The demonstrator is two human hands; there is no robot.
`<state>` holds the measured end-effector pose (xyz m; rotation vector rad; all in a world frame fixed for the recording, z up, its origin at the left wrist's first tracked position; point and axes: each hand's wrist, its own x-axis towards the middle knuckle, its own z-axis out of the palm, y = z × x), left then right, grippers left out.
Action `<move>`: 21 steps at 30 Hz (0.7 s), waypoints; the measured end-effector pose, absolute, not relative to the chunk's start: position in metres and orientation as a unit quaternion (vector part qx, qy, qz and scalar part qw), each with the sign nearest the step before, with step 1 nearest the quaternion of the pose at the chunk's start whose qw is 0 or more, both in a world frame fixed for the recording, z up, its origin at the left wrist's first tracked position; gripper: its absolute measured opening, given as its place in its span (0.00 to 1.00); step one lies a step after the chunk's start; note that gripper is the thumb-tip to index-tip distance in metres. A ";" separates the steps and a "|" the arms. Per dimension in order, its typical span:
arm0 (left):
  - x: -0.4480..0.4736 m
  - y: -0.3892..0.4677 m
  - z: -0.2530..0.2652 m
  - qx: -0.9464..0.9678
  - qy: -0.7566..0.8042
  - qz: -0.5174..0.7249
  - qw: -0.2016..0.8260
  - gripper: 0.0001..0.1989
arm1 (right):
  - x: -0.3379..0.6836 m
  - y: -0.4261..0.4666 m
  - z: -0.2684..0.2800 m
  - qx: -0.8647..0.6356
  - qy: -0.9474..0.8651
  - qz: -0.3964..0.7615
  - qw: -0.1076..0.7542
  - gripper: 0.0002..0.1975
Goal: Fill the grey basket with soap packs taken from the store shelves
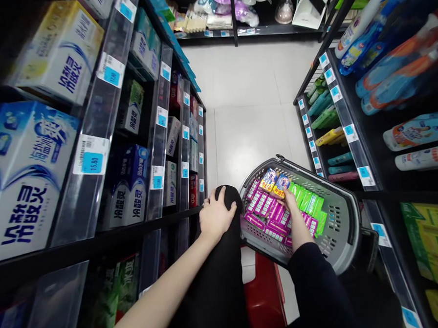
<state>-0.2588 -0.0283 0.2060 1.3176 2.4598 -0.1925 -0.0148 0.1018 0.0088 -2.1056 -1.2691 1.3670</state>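
Note:
My left hand [217,214] rests on my black-clad knee [232,196] with its fingers spread, holding nothing. My right hand [294,210] reaches into a grey shopping basket [341,226]. Its fingers are around the lower edge of a small yellow-and-blue pack [281,184]; the fingertips are partly hidden. A similar yellow-and-blue pack [268,179] lies beside it on the left. Under and around the hand are rows of small magenta packs [262,204]. Bright green packs [308,199] lie to the right of them in the same basket.
Boxed toothpaste [25,193] fills the left shelves behind price tags [92,155]. Bottles and pouches [419,129] stand on the right shelves, close to the basket. A red plastic piece [263,298] is below the basket. Pale floor tiles [244,94] run to a far shelf [271,31].

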 end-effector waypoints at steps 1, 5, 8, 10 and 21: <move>-0.259 -0.029 0.206 0.464 0.866 -0.069 0.171 0.29 | -0.014 0.104 0.009 -0.753 -0.445 0.464 0.141 0.23; -0.259 -0.029 0.206 0.466 0.867 -0.069 0.165 0.29 | -0.013 0.112 0.011 -0.784 -0.449 0.417 0.098 0.21; -0.258 -0.028 0.207 0.466 0.867 -0.069 0.164 0.29 | -0.017 0.109 0.014 -0.784 -0.463 0.401 0.105 0.26; -0.258 -0.027 0.208 0.468 0.866 -0.071 0.162 0.29 | -0.022 0.102 0.016 -0.778 -0.470 0.401 0.116 0.30; -0.257 -0.024 0.209 0.462 0.869 -0.072 0.165 0.28 | -0.039 0.091 0.054 -0.753 -0.506 0.417 0.064 0.29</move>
